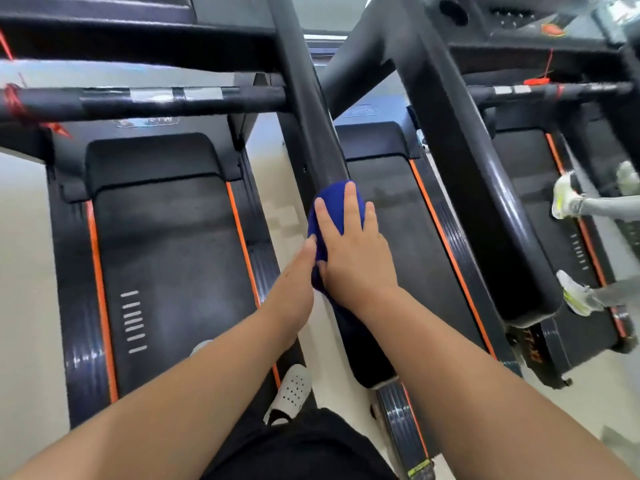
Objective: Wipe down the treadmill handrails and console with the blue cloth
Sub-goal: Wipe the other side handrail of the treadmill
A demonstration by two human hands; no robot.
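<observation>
Blue cloth draped over the dark handrail between two treadmills. I see my right hand flat on top, fingers straight and spread, pressing the cloth onto the rail. Left hand sits just beside the rail, thumb touching the cloth's left edge; its fingers are hidden, grip unclear. White perforated shoe on the floor below.

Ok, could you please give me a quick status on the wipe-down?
Right hand flat on blue cloth, pressing it to handrail. Left hand touches cloth's edge, fingers hidden. Someone's shoes on far-right treadmill, well apart.
</observation>
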